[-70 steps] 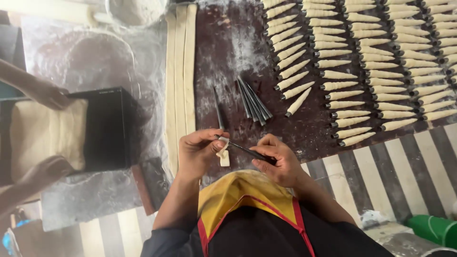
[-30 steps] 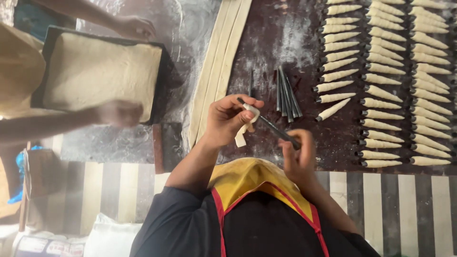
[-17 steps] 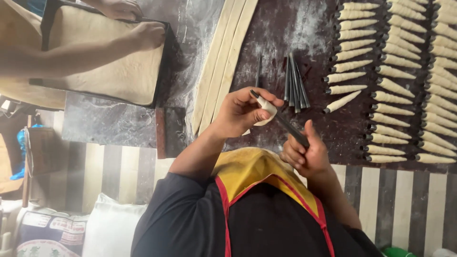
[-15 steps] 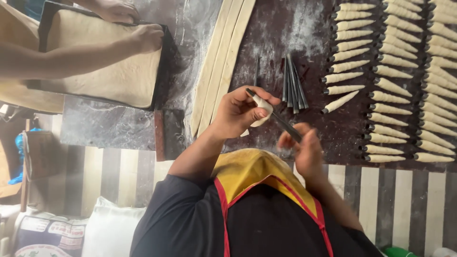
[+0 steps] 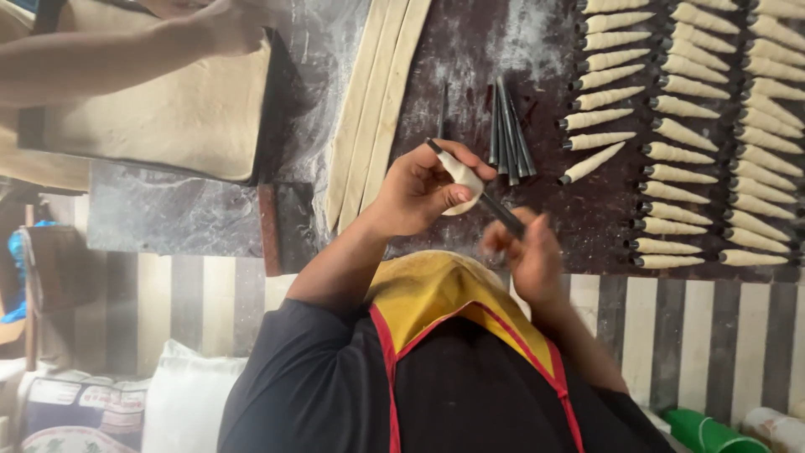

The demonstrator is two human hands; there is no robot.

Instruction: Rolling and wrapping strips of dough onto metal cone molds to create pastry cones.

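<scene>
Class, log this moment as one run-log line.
left hand: wraps dough strip | right hand: holds dark cone mould | wrapped cones: rows on table

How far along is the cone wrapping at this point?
Done: rows of wrapped cones on the dark table. In hand: the left hand winds a dough strip onto a metal cone held by the right hand. Left: bare cones and long dough strips.
</scene>
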